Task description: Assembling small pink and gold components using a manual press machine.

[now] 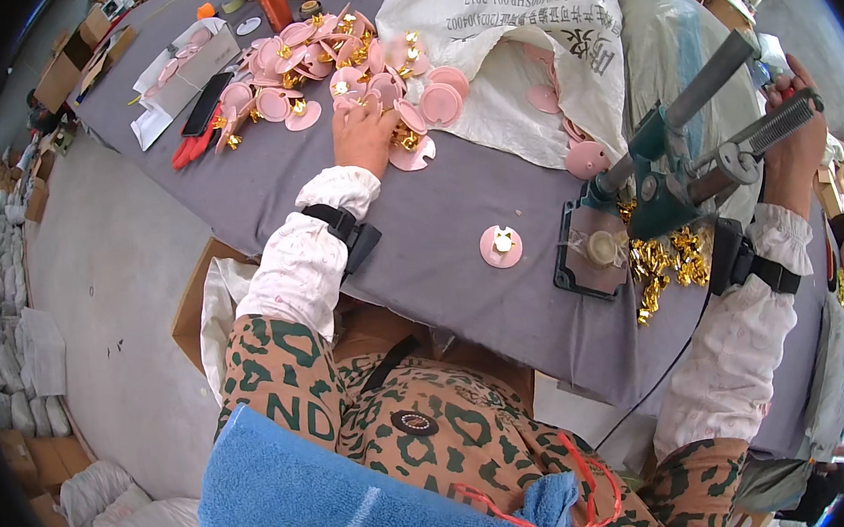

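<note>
My left hand [365,136] reaches to the near edge of a heap of pink discs [275,104] with gold metal clips, fingers apart and touching the discs; its fingertips are partly hidden. At the right, my right hand [796,155] is closed at the lever side of a green hand press [658,183], its fingers curled beside the spring [776,124]; the handle itself is mostly hidden. One pink disc with a gold clip [501,247] lies alone on the grey cloth, left of the press base. Loose gold clips [652,278] are piled round the base.
A white woven sack [491,17] with pink discs at its mouth lies at the back of the table [390,236]. A black phone [207,104], a red glove [196,149] and a white box [186,71] lie far left. An orange-red cylinder [271,3] stands behind the heap.
</note>
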A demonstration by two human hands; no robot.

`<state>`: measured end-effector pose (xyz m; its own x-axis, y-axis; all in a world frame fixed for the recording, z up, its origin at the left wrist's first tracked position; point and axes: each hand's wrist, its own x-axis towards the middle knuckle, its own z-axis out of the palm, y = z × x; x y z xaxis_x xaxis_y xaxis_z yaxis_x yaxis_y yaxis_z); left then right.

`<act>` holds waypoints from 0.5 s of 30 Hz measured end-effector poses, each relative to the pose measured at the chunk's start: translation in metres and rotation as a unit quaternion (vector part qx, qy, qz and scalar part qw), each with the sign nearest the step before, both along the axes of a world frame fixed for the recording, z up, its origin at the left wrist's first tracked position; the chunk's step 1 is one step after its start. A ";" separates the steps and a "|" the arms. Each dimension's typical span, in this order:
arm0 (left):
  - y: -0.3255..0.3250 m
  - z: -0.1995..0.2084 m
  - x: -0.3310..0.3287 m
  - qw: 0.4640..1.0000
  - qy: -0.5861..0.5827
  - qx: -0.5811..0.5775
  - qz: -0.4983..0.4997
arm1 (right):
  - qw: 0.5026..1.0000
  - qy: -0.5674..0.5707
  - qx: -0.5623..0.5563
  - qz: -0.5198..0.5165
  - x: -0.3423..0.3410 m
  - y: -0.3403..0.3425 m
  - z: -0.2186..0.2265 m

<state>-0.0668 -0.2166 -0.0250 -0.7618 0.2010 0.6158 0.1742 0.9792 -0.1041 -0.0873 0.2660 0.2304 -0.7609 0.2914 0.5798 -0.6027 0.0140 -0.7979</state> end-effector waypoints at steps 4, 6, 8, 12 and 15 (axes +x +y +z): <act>0.021 0.036 0.022 0.996 0.041 0.080 -0.014 | 0.998 -0.004 0.045 -0.036 0.003 0.007 0.001; 0.050 0.040 0.036 0.947 0.006 0.304 -0.102 | 0.998 0.011 0.029 -0.060 0.002 0.008 0.001; 0.100 0.032 0.058 0.822 -0.106 0.528 -0.188 | 0.995 0.032 0.062 -0.077 0.006 0.004 0.000; 0.200 -0.004 0.082 0.667 -0.316 0.634 -0.229 | 0.998 0.048 -0.021 -0.030 0.008 -0.029 -0.004; 0.251 -0.014 0.087 0.684 -0.351 0.597 -0.228 | 0.998 0.041 -0.019 -0.044 0.012 -0.024 -0.004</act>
